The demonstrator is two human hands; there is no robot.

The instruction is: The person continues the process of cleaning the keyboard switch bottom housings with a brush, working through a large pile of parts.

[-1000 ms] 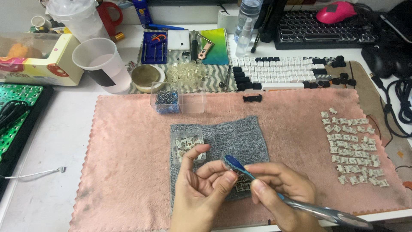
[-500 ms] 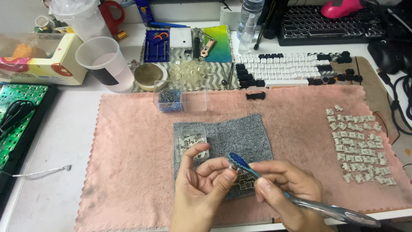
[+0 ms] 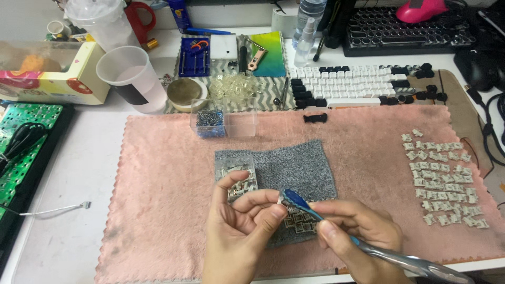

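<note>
While the left hand (image 3: 236, 231) pinches a small white switch part (image 3: 263, 199) between thumb and fingertips, the right hand (image 3: 357, 236) is closed around a blue-tipped tool (image 3: 300, 204), its tip touching that part. Just beyond both hands lies a grey cloth (image 3: 294, 165) on a pink mat (image 3: 168, 173); loose switches (image 3: 442, 179) sit well right of the right hand.

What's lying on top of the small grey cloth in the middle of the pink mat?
On the grey cloth lie small pale switch parts at its left and more near the front. The left hand and right hand cover the cloth's front edge, hiding anything there.
</note>
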